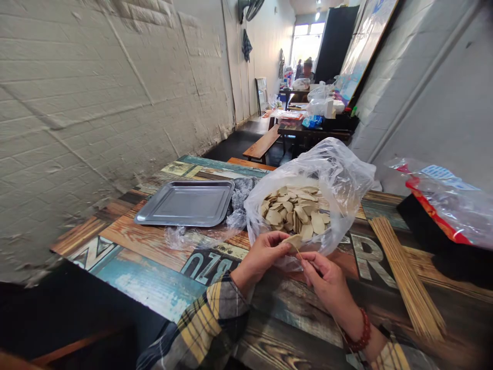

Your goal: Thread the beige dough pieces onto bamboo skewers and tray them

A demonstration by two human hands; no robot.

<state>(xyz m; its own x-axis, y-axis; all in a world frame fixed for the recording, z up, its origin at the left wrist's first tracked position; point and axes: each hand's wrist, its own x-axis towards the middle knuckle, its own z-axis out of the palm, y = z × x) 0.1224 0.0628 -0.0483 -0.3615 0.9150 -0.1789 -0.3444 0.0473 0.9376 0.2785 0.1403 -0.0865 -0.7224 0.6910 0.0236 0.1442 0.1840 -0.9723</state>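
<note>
Plaid yellow-and-grey sleeves frame the bottom of the view above a painted, weathered wooden table (154,277) with big faded letters, set close to a white brick wall (96,92) in a long narrow room. Both hands meet just in front of a clear plastic bag of pale flat slices (296,208). Left hand (262,254) pinches one pale oval slice (293,240) between its fingertips; right hand (325,280), wearing a red bead bracelet (362,334), pinches a thin bamboo skewer (299,253) whose tip touches that slice. Right of the hands lies a bundle of bamboo skewers (404,277), near the table's edge. Left of the bag sits an empty rectangular steel tray (188,203), with bare tabletop around it.
</note>
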